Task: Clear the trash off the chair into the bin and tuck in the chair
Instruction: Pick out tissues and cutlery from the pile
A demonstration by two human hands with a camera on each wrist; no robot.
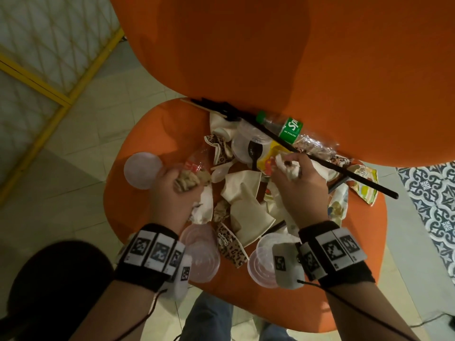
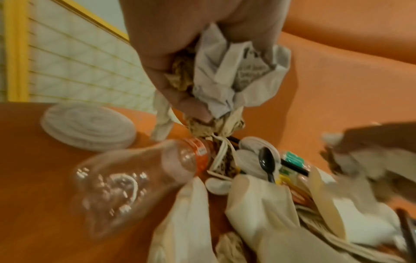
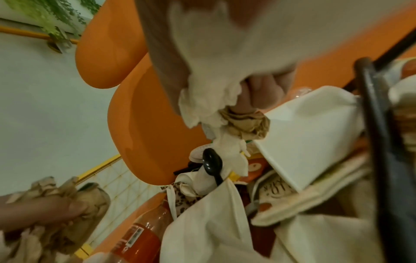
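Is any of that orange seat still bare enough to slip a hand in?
Yes: the orange chair seat is bare along its left edge, around the round clear plastic lid, and at its front lip. From the middle rightward to the long black stick it is crowded.

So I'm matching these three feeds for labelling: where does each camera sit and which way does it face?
Head: worn on the head, looking down at the orange chair; both forearms, left hand, right hand.
Left wrist: along the left hand gripping crumpled paper.
Right wrist: along the right hand gripping a white napkin.
All three share the black spoon.
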